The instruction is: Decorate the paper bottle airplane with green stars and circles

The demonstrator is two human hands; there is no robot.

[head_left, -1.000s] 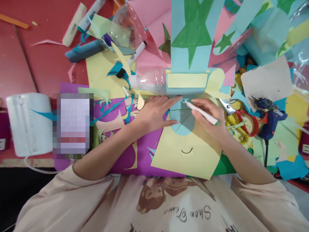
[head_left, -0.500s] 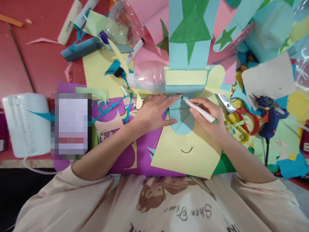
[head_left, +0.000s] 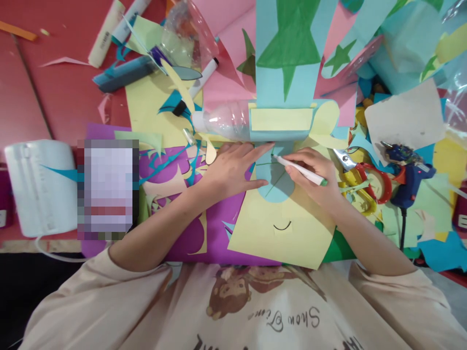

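My right hand (head_left: 315, 175) grips a white marker (head_left: 304, 172) with a green end. Its tip touches a light blue paper piece with a rounded end (head_left: 279, 187), which bears several thin green lines. Fingers spread, my left hand (head_left: 237, 167) lies flat along the left side of that piece. Under it rests a pale yellow sheet (head_left: 255, 233) with a small black curve drawn on it. Just beyond my hands a clear plastic bottle (head_left: 228, 119) lies on its side, wrapped in blue and yellow paper.
To the right lie red-and-yellow scissors (head_left: 385, 187) and a blue glue gun (head_left: 412, 184). A white box-shaped device (head_left: 42, 189) with a cable and a blurred-out phone (head_left: 109, 187) are at left. Paper scraps and markers cover the red table (head_left: 69, 34).
The marker tip has moved down and slightly left, and a short new green line shows above it. My left hand has stayed in place.
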